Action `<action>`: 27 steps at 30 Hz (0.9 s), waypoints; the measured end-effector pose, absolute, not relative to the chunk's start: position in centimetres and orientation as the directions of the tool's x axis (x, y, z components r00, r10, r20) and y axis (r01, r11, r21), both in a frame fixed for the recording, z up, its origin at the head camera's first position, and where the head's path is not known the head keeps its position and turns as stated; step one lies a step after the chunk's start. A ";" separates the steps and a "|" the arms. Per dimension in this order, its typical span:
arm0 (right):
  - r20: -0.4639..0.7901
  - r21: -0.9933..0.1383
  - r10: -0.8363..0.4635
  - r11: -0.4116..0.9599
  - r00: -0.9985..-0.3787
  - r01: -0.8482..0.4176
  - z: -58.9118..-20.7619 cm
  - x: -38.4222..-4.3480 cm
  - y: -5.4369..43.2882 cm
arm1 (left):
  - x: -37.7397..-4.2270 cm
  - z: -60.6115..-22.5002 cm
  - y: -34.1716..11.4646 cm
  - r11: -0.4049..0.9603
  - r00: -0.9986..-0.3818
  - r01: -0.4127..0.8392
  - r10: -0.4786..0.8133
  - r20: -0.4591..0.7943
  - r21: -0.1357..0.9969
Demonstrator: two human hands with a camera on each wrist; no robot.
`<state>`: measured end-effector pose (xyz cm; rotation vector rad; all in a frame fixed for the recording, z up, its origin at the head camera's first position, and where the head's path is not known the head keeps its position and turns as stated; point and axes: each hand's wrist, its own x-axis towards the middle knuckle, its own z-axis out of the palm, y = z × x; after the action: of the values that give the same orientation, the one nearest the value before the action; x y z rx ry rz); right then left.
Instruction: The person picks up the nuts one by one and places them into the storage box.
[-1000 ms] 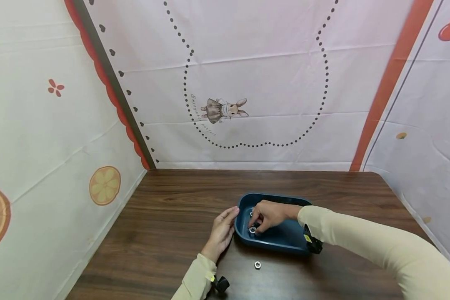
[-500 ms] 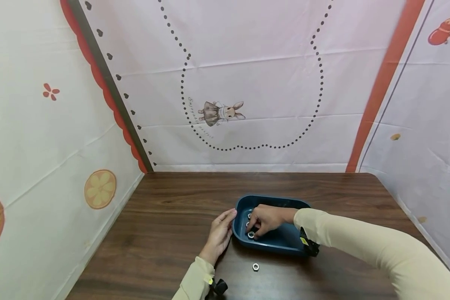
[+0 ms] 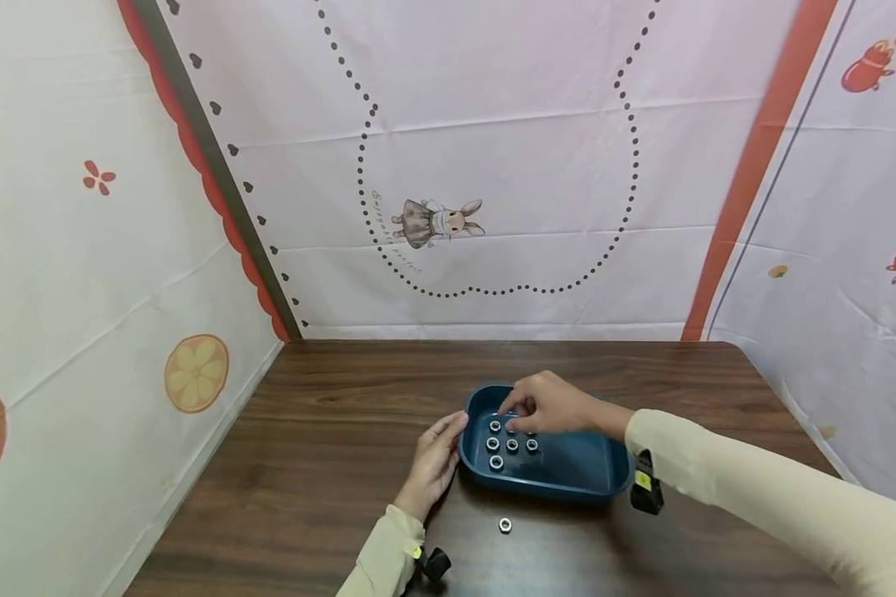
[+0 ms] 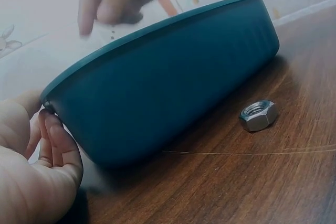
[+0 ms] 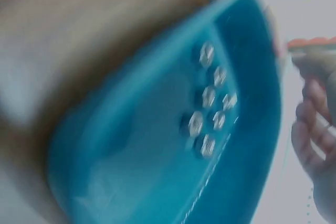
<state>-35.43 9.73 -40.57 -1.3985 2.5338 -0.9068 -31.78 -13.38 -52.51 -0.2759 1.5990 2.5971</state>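
Observation:
A blue plastic tray lies on the table with several metal hex nuts grouped flat inside, toward its left end. My left hand grips the tray's left end, and in the left wrist view its fingers curl under the rim. Over the back left part of the tray hovers my right hand, fingers loosely bent with nothing between them; in the head view it overlaps some nuts. One more hex nut rests on the table in front of the tray.
The brown wood-grain table carries the tray. A printed white cloth hangs behind it, and similar cloths flank it on the left and right. A camera band sits on the right wrist, another camera on the left.
My right hand has come up off the nuts in the tray and moved back and to the right, uncovering several of them. The left hand stays at the tray's end.

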 end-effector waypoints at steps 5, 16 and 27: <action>0.295 -0.485 -0.688 0.489 -0.663 -0.725 -40.3 -31.5 11.4 | -31.8 -52.5 -13.0 -0.462 -0.980 -0.165 -0.021 -0.197 0.871; 0.343 -0.644 -0.538 0.462 -0.770 -0.610 -43.3 -24.3 12.5 | -31.9 -52.4 -13.3 -0.460 -0.978 -0.176 -0.017 -0.207 0.870; 0.259 -0.747 -0.503 0.437 -0.824 -0.501 -47.3 -21.6 9.7 | -31.6 -52.3 -13.4 -0.442 -0.977 -0.182 -0.016 -0.210 0.879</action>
<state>-21.57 9.68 -47.34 -0.9301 2.6610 -1.3824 -31.61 -13.38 -52.31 -0.2869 1.6032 2.5711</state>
